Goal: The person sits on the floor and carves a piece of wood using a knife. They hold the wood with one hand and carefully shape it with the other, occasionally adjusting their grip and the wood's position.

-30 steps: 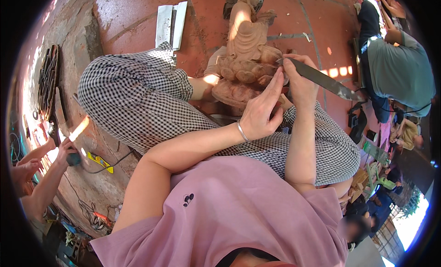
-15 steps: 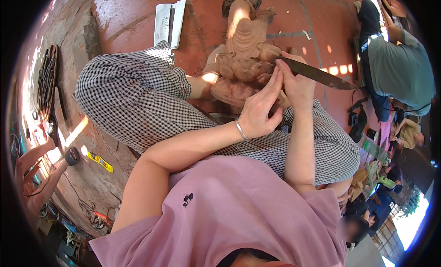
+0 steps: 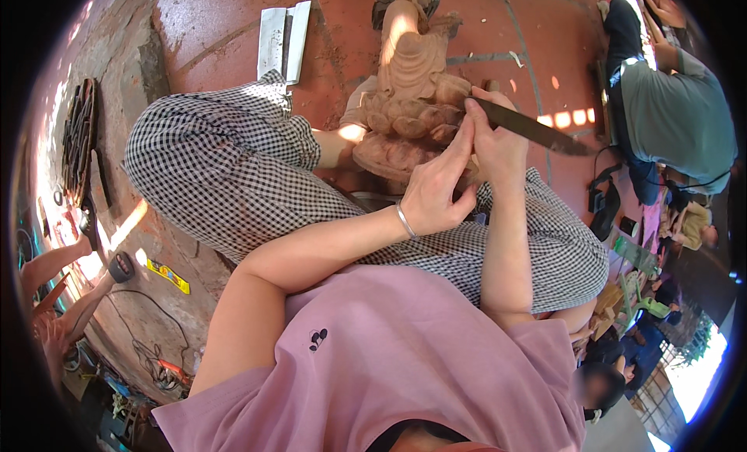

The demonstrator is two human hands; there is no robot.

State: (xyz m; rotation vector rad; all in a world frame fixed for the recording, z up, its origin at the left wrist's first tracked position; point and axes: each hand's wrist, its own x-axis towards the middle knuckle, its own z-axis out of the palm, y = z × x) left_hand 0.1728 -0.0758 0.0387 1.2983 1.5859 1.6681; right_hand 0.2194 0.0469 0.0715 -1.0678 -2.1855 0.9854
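A carved brown figure with a petalled, lotus-like base lies between my legs, its base toward me. My right hand is closed around a long, flat, dark metal blade, thumb along its near end beside the base. The blade's far end points right and looks slightly blurred. My left hand is next to the base, fingers stretched and thumb apart. Its fingertips touch my right thumb near the blade's end. Whether they also press on the carving is hidden.
Left of the carving lies a white folded strip on the red tiles. A dark bundle of tools and a yellow level-like object rest on the left slab. Another person's arms are far left; a person in grey-green sits right.
The whole view has shifted slightly. The blade and my right hand have moved a little left. My left hand stays beside the base, and the other person's arms at far left have shifted.
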